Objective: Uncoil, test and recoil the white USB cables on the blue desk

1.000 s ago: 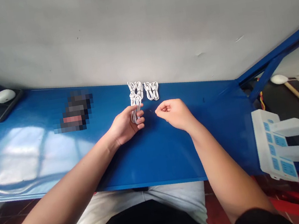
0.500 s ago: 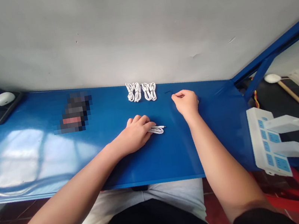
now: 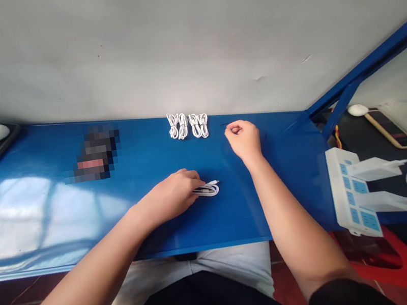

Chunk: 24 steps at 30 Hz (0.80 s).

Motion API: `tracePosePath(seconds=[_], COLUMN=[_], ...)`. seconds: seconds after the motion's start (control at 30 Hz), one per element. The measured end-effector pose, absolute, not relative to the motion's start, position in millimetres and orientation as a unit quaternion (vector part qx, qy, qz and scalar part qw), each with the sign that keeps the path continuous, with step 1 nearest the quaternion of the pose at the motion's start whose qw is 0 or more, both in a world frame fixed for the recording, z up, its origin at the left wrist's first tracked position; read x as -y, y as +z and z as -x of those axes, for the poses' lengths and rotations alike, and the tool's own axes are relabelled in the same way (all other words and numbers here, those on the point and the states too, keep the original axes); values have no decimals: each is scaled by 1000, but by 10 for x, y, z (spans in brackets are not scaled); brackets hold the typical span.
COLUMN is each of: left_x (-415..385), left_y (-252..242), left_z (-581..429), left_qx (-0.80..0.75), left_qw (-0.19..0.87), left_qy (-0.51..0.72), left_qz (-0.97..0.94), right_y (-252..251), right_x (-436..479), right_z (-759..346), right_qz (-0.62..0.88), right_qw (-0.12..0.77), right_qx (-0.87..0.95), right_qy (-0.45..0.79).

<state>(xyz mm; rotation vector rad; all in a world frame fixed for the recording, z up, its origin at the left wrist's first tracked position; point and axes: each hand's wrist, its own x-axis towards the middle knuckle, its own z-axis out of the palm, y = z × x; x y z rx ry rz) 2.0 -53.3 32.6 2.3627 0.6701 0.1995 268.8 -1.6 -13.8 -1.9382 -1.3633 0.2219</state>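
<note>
1. White cable coil (image 3: 206, 189) – lies on the blue metal desk (image 3: 237, 219), small plug pointing right.
2. Left hand (image 3: 168, 197) – fingers curled down over the coil's left end; whether they pinch it, I cannot tell.
3. Right hand (image 3: 243, 140) – closed in a loose fist near the desk's back edge, nothing showing in it, just right of two cable bundles (image 3: 178, 126).
4. Power strip (image 3: 349, 191) sits at the desk's right end, with two white chargers (image 3: 374, 169) plugged in.
</note>
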Motion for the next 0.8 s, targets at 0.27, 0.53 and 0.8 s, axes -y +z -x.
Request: tracePosePath(seconds=[0.27, 0.53, 0.8], left_x=[636, 612, 793], left_y=[425, 568, 548], left_z=[21, 21, -15], left_qx=[-226, -260, -244], left_qw=[340, 381, 314], left_qy=[6, -36, -26], left_qz=[-913, -886, -917], right_y=[-171, -149, -178], right_x=[73, 64, 55], right_z=[-2381, -2382, -2410], right_qz=[630, 663, 681], right_qw=[235, 276, 277], right_qx=[731, 688, 672], right_qy=[117, 103, 91])
